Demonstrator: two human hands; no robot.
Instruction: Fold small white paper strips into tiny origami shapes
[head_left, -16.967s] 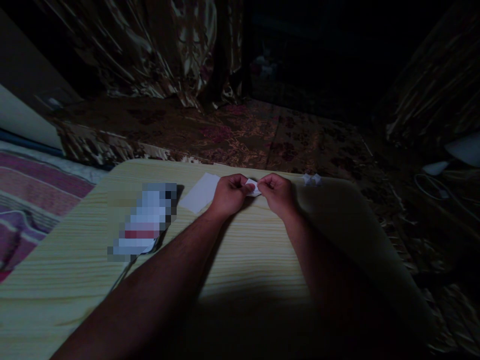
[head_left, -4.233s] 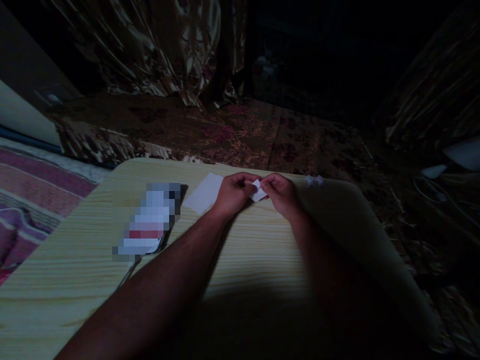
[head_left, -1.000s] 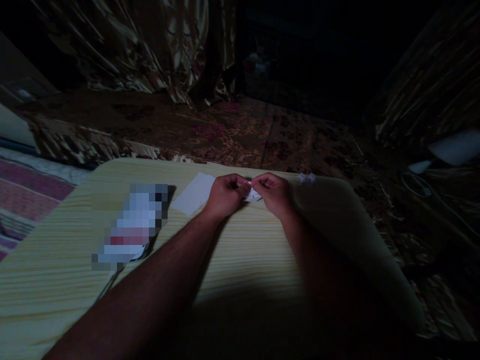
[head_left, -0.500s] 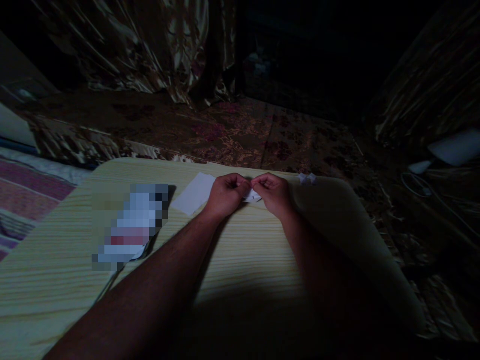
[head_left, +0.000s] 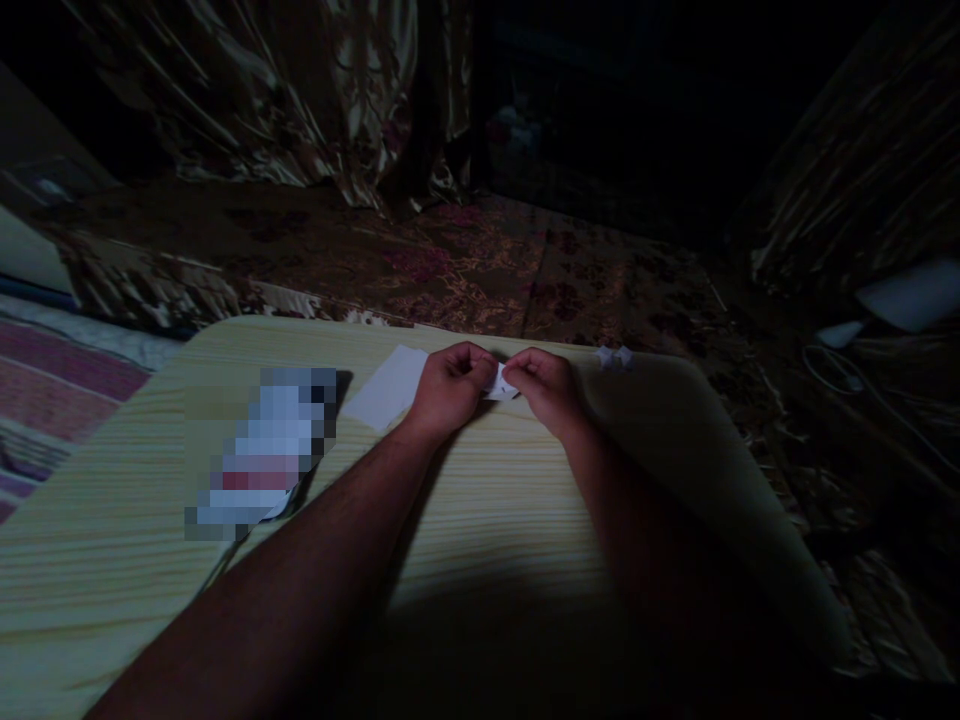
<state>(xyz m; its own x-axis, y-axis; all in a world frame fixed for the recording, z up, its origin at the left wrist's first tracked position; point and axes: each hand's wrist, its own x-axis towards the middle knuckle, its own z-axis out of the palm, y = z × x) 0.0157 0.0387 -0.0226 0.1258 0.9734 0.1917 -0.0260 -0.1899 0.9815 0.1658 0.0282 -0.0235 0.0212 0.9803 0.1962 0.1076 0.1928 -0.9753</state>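
Note:
A small folded piece of white paper (head_left: 500, 386) is between my two hands near the far edge of the table. My left hand (head_left: 454, 388) pinches its left side between thumb and fingers. From the other side my right hand (head_left: 546, 388) pinches it, fingers curled in. The hands cover part of the paper, so its full shape is hidden. Just left of my left hand lies a flat white sheet of paper (head_left: 386, 388). To the right of my right hand, two small folded white paper pieces (head_left: 615, 357) sit by the table's far edge.
On the left of the pale wood-grain table (head_left: 495, 520) lies a pixelated phone-like device (head_left: 274, 440) with a cable at its near end. Beyond the table are a dark patterned cover (head_left: 450, 250) and curtains (head_left: 360, 90). At far right is a white lamp-like object (head_left: 911, 295) with a cord.
My fingertips have drawn slightly apart, and more of the folded paper shows between them. The sheet, the device and the two small paper pieces have stayed in place.

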